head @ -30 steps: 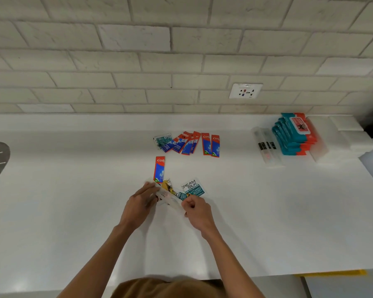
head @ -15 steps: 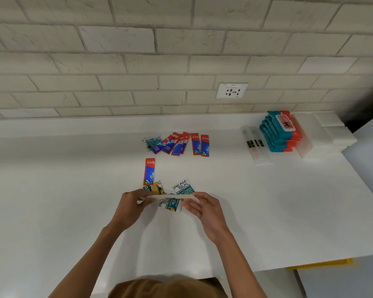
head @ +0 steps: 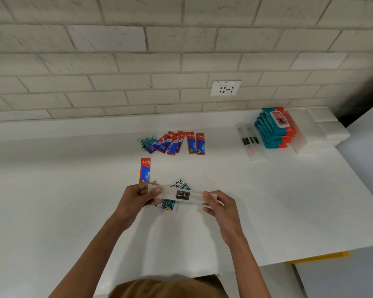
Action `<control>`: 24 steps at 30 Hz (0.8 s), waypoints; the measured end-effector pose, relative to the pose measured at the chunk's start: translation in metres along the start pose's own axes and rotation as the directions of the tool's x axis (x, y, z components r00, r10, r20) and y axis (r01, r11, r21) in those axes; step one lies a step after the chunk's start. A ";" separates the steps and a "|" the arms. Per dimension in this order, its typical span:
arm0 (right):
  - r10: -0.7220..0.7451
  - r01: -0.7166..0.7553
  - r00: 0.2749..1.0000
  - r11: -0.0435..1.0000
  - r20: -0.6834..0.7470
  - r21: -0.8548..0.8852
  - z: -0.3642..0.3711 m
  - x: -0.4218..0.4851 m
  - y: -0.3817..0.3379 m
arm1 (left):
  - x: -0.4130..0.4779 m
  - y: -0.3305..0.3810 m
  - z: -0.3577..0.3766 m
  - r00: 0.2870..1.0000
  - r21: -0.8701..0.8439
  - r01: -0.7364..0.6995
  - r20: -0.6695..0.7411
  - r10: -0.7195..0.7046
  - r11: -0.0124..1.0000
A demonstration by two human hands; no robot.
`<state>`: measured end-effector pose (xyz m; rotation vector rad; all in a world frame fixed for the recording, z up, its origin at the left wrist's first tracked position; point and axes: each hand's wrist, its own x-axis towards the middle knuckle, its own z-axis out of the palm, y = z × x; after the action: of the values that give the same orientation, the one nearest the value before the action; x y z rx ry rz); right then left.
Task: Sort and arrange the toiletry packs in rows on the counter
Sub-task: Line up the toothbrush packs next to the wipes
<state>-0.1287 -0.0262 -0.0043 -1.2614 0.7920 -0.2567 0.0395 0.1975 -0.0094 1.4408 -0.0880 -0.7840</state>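
Note:
My left hand [head: 136, 198] and my right hand [head: 220, 207] each pinch one end of a long clear toothbrush pack [head: 181, 195] with a black label, held level above the counter. Under it lie teal Cream Silk sachets [head: 179, 183], partly hidden. A single red Colgate sachet [head: 145, 169] lies just beyond my left hand. Farther back, a row of red Colgate sachets [head: 181, 143] fans out with a teal sachet [head: 145, 141] at its left end. Clear toothbrush packs [head: 250, 143] lie at the back right.
Teal and red wipe packs [head: 276, 127] are stacked beside white blocks [head: 323, 130] at the back right corner. A wall socket [head: 225, 88] sits in the brick wall. The white counter [head: 52, 190] ends at the right [head: 364, 190] and at its front edge.
Both hands lifted the clear toothbrush pack off the sachet pile and turned it level; my right hand slid out to its right end. The camera view shifted left.

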 end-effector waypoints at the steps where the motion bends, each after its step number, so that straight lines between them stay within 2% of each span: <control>1: -0.004 0.004 1.000 1.000 0.001 -0.009 -0.002 0.001 0.002 | 0.001 -0.002 0.000 1.000 -0.023 0.001 -0.016 -0.002 1.000; 8: -0.010 0.010 1.000 0.999 0.003 -0.041 -0.015 0.007 0.003 | 0.008 -0.008 0.010 0.994 -0.107 0.040 -0.095 -0.050 0.993; 11: -0.041 0.050 0.998 0.977 0.046 -0.207 -0.024 0.012 -0.002 | 0.013 -0.005 0.023 0.991 -0.153 0.050 -0.111 -0.068 0.987; 16: -0.043 0.119 0.985 0.870 0.168 -0.479 -0.045 0.022 -0.014 | 0.029 0.004 0.061 0.988 -0.174 0.041 -0.142 -0.066 0.984; 20: 0.046 0.085 0.976 0.822 0.213 -0.564 -0.068 0.034 -0.029 | 0.049 0.002 0.105 0.984 -0.159 0.053 -0.162 -0.079 0.986; 24: 0.052 0.086 0.974 0.812 0.219 -0.578 -0.090 0.048 -0.040 | 0.065 -0.007 0.153 0.991 -0.094 0.049 -0.121 -0.060 0.994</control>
<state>-0.1439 -0.1346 0.0054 -1.8462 0.6815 0.1378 0.0088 0.0345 -0.0148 1.4061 0.0810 -0.7323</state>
